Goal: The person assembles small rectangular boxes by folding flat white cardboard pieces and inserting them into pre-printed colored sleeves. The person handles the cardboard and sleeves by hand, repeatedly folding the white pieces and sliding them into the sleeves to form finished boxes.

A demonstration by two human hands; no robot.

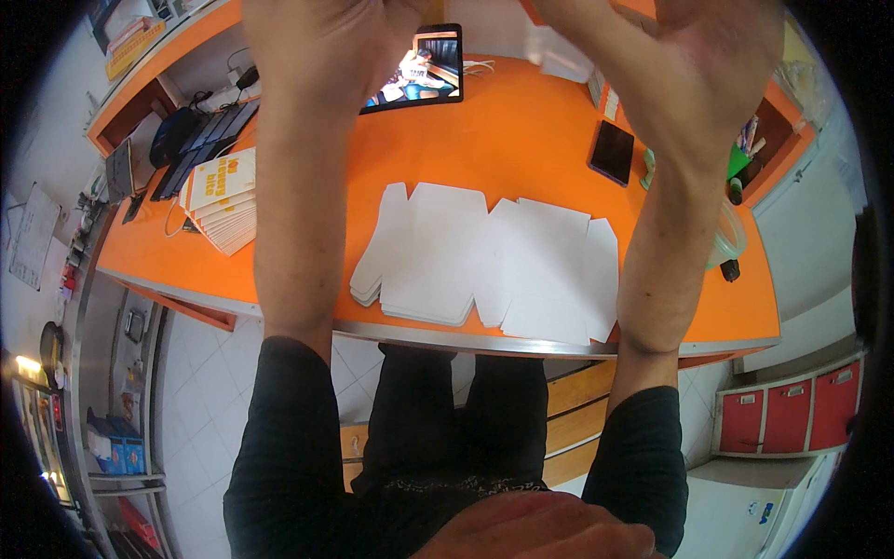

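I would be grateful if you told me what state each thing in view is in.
White card blanks: flat, unassembled, piled on the table.
Tablet: screen lit, partly hidden by the left arm.
Phone: lying flat, screen dark.
Paper bags: flat, stacked and fanned out.
Red cabinet fronts: shut.
Left hand: raised, cut off by the picture's edge.
Right hand: raised, likewise cut off.

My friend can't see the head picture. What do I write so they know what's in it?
A person's bare left hand and right hand are up near the camera, cut off by the top edge. Below them, flat white card cutouts lie on an orange desk, with a tablet and a dark phone farther back.
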